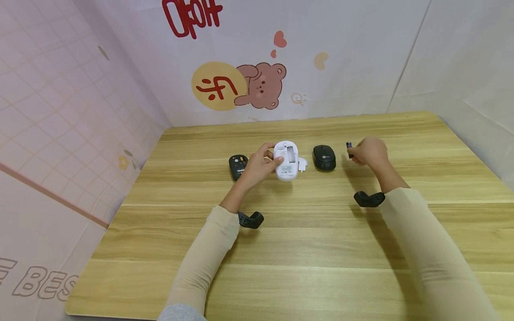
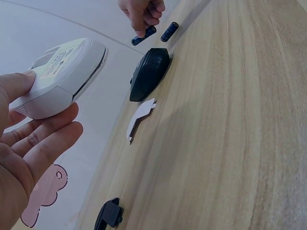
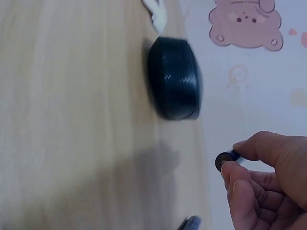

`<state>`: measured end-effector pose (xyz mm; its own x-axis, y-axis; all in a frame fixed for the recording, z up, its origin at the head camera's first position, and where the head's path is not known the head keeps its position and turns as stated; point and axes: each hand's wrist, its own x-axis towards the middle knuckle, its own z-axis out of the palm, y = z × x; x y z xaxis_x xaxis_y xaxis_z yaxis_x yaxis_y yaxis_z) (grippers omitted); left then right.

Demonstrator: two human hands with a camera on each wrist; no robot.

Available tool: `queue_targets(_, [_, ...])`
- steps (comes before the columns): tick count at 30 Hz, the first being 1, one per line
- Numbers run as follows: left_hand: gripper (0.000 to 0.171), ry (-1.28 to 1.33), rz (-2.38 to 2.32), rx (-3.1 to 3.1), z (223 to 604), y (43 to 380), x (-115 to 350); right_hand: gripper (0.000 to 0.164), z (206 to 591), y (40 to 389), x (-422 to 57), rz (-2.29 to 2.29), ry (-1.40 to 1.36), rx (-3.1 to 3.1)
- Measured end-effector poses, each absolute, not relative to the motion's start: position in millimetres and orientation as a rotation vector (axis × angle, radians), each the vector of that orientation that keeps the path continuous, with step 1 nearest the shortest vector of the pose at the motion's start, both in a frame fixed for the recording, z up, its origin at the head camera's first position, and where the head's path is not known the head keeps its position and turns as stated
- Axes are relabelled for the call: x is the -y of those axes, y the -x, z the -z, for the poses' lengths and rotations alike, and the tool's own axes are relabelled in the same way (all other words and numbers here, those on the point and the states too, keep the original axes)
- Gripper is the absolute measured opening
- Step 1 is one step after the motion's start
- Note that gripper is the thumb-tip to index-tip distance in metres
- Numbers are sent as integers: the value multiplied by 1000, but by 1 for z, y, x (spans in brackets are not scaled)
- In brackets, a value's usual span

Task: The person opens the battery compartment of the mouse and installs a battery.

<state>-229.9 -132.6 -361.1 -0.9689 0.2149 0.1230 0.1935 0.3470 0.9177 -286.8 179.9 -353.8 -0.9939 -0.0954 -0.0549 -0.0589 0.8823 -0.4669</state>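
Left hand [image 1: 259,167] grips the white mouse [image 1: 285,172] above the table [image 1: 297,249], bare battery slot facing the person; right hand [image 1: 371,151] pinches a battery [image 3: 225,159] past the black mouse [image 1: 324,158]. Danger: a light fingertip hold could let that smooth cylinder slip! A careless knuckle could roll the second battery [image 2: 170,31]; a low sweep could knock the loose white cover [image 1: 302,164].

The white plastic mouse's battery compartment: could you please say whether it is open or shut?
Open: the battery compartment is uncovered in the head view, and a small white plastic cover lies on the wooden table.
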Motion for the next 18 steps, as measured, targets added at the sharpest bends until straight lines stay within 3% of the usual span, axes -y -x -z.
queue_targets(18, [47, -377, -1738, -2566, 362, 231, 131, 31, 324, 275, -143, 1007, 202, -2889])
